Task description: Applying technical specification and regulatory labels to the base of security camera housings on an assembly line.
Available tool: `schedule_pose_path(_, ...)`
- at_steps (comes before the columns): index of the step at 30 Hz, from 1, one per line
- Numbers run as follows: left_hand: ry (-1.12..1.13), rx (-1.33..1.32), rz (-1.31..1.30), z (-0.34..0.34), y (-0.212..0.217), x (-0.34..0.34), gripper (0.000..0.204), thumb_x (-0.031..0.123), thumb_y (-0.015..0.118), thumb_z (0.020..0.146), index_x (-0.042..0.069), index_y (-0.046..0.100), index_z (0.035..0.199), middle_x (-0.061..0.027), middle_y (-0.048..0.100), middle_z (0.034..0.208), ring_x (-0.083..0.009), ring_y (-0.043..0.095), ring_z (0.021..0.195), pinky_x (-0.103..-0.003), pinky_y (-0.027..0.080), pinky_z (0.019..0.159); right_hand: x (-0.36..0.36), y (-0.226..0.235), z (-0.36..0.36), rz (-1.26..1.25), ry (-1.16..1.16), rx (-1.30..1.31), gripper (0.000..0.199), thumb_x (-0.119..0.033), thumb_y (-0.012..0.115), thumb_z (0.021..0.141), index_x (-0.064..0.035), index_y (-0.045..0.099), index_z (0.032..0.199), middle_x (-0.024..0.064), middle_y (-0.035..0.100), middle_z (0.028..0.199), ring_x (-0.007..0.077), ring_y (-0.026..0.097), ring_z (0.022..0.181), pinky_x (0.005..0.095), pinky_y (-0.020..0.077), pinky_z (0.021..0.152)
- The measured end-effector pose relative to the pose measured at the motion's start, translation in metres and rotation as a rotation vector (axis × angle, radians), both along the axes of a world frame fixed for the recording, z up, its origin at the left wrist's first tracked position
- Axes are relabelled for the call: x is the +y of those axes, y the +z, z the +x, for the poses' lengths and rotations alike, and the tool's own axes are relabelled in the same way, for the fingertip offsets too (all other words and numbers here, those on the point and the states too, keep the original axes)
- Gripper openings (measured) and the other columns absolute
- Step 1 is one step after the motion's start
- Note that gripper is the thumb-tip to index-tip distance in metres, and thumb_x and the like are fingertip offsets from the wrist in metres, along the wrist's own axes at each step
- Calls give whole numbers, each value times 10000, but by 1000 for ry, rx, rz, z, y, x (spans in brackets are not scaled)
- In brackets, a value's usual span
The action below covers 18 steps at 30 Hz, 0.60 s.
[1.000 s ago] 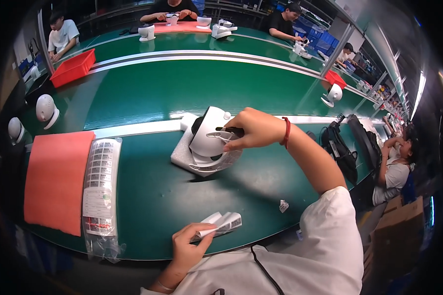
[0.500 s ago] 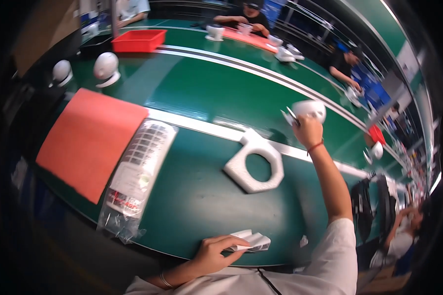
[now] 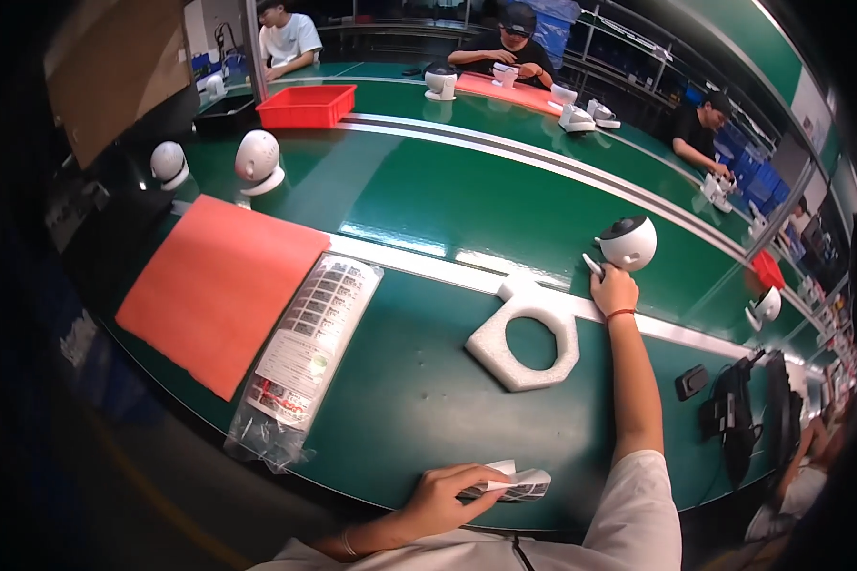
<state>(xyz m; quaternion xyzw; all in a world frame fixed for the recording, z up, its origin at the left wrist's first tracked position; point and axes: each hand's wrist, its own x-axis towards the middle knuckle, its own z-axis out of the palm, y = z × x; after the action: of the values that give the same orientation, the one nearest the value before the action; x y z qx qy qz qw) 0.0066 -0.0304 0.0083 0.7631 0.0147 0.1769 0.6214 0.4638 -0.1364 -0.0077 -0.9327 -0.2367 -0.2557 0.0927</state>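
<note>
My right arm stretches forward, and my right hand (image 3: 616,291) is closed at the near side of a white ball-shaped camera (image 3: 635,246) with a black face on top. A slim white part (image 3: 592,265) sticks out beside its fingers; I cannot tell if it is the camera's base. By the table's near edge my left hand (image 3: 445,497) pinches a curled sheet of labels (image 3: 519,486), white with dark printed squares. Between the hands lies a white foam ring (image 3: 569,345) with an angular outline and a round hole.
An orange-red mat (image 3: 221,290) and a clear bag of printed label sheets (image 3: 309,343) lie at left. Two more white cameras (image 3: 258,160) stand beyond, near a red bin (image 3: 307,106). Black devices with cables (image 3: 730,419) sit at right. Several people work across the table.
The view has shifted, so the scene sits farther right and lower. My right hand has turned the camera, whose black face now shows on top. My left hand keeps hold of the label sheet.
</note>
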Motion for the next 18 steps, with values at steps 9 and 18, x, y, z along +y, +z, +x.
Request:
schedule_pose_path(9, -30, 125, 1, 16, 8, -15, 135, 73, 741, 876, 44, 733, 1007, -104, 749, 956, -189, 729, 835, -292, 556, 738, -8, 17, -9, 53, -118, 373, 578, -520, 655, 762, -37, 716, 1074, 219, 706, 1084, 386, 679, 1008, 465, 541, 885)
schedule_pose_path(18, 95, 240, -168, 33, 7, -25, 148, 71, 752, 871, -8, 727, 993, -92, 748, 894, -101, 690, 801, -245, 540, 717, -7, 46, -24, 144, -10, 498, 397, -375, 709, 817, -74, 732, 1075, 189, 728, 1009, 366, 704, 932, 456, 563, 839)
